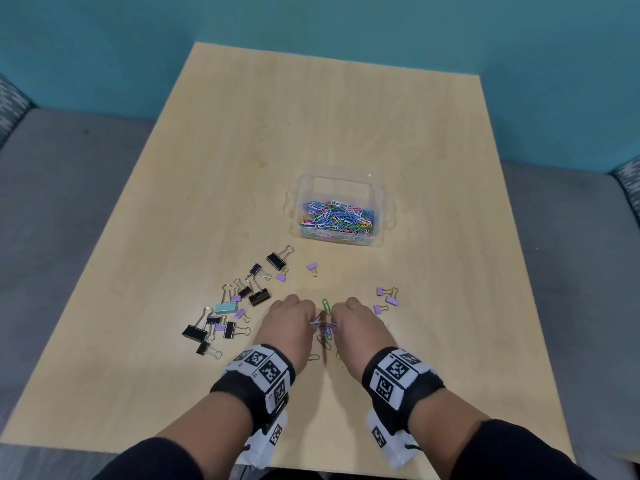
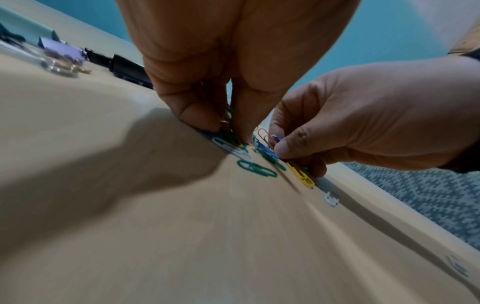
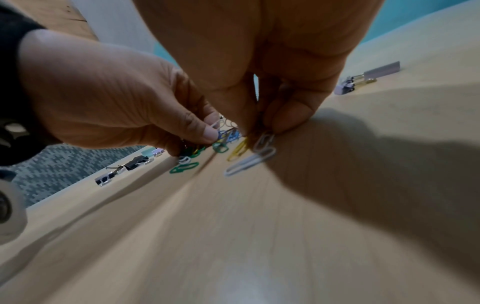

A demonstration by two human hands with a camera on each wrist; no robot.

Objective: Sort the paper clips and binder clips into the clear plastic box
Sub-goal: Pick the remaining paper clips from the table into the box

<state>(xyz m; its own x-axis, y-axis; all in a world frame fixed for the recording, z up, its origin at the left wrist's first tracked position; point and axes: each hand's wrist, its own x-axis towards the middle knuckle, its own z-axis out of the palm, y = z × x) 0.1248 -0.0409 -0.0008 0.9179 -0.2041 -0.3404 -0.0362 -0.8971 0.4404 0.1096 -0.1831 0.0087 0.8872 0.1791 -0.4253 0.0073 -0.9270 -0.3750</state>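
Fingertips (image 2: 200,121) of the left hand (image 1: 289,322) pinch a small bunch of coloured paper clips (image 1: 323,325) against the tabletop, while the right hand (image 1: 358,323) closes thumb and fingers on its own few, the two bunches nearly touching between the hands. More clips lie loose under and just behind the hands: a green one (image 2: 257,168), a yellow one (image 2: 301,174) and a white one (image 3: 249,162). How many each pinch holds is hard to tell through the motion blur.

Slippage is the likely trouble. The thin wires are gripped only at the tips, and a quick lift could shed some or drag linked clips along, scattering them towards the near table (image 1: 346,133) edge.

Both hands are knuckles-up, wrists low over the wood and angled inward, forearms coming in from the near edge.

The clear plastic box (image 1: 341,174) sits farther out, slightly right of the hands, already holding a heap of paper clips. The binder clips (image 1: 242,306), black, lilac and one teal, remain spread on the table left of the hands, with a few lilac ones (image 1: 386,297) to the right.
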